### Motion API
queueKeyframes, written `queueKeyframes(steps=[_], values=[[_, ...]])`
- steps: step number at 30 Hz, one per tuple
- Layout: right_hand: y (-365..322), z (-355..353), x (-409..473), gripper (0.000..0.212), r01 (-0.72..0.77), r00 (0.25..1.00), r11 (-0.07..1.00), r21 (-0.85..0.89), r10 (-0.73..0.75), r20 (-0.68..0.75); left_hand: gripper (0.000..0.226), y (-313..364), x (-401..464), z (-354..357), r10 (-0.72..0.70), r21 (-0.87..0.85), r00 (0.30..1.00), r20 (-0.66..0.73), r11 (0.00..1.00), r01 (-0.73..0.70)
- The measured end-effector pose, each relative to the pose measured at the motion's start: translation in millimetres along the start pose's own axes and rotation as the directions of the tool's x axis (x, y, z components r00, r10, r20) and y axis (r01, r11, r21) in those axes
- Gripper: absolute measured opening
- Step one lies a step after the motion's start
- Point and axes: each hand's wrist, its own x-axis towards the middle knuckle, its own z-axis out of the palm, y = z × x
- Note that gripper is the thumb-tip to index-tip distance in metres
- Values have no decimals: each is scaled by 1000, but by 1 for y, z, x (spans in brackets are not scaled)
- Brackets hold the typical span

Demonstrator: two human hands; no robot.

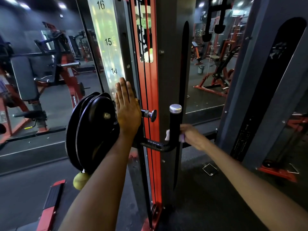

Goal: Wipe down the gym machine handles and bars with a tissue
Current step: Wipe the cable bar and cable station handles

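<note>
The left hand [127, 107] is laid flat, fingers straight and together, against the numbered rail [109, 47] just below the "14". The right hand [191, 135] is curled round the black handle [175, 127] with a white tissue [167, 135] wrapped between palm and bar, its ends seen on both sides. The handle stands upright, capped in silver, at 3 o'clock from the left hand. A pulley [93, 130] is mounted at 9 o'clock of the left wrist; a knob [150, 115] lies between the hands.
</note>
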Motion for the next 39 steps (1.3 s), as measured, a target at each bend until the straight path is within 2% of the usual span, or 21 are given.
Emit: queueKeyframes(steps=[2,4,6,8,11,12,14,16,18,20,21,22,25,27,28,31,34,37,39], values=[[-34,-3,8,32,57,998,975,213,-51,-34,56,0,0,0,-5,5,1000,-2,1000,5],[-52,-6,17,27,137,987,911,389,-90,-136,57,0,0,1,-5,14,1000,-3,1000,5],[-38,-2,20,26,175,977,887,428,-101,-189,58,0,1,0,-5,18,1000,-4,1000,5],[7,5,15,27,152,977,928,340,-89,-194,58,1,0,0,-5,21,1000,-5,1000,6],[66,15,-4,24,3,992,998,68,5,-124,58,1,0,1,2,16,1000,-7,1000,-1],[73,14,-6,25,-39,989,999,-10,37,-143,58,0,0,1,2,15,1000,-5,1000,-2],[62,13,-7,29,-43,960,997,-64,23,-281,58,0,0,1,4,17,1000,-1,1000,-4],[29,15,-7,31,123,861,986,-110,-161,-482,58,0,0,1,4,17,1000,1,1000,-4],[-1,21,-8,36,355,700,897,-262,-441,-562,59,0,0,1,2,20,1000,6,1000,-2],[3,30,-7,48,469,563,721,-509,-689,-457,60,0,0,1,-5,24,1000,11,1000,5],[18,34,-8,56,474,533,633,-612,-760,-373,60,0,0,1,-7,27,1000,12,1000,6],[36,34,-9,63,471,533,570,-674,-792,-297,59,1,0,0,-8,30,1000,13,1000,7],[90,28,-27,66,453,644,515,-727,-753,-132,57,1,0,0,-3,35,1000,13,999,2],[101,20,-38,64,449,651,460,-766,-755,-71,56,1,0,1,-3,27,1000,5,1000,3],[96,16,-41,58,448,630,437,-780,-773,-72,56,1,1,1,-3,23,1000,1,1000,3],[51,13,-34,38,491,493,361,-793,-865,-88,58,1,1,1,-7,34,1000,-3,999,7],[24,2,-11,40,518,431,133,-845,-894,124,57,3,2,-1,-12,29,1000,2,1000,12],[58,-7,-4,64,473,492,-99,-876,-795,356,57,2,1,-1,4,50,1000,2,999,-4],[82,1,-14,65,467,556,-206,-860,-689,466,57,1,1,0,5,53,1000,-3,999,-4]])
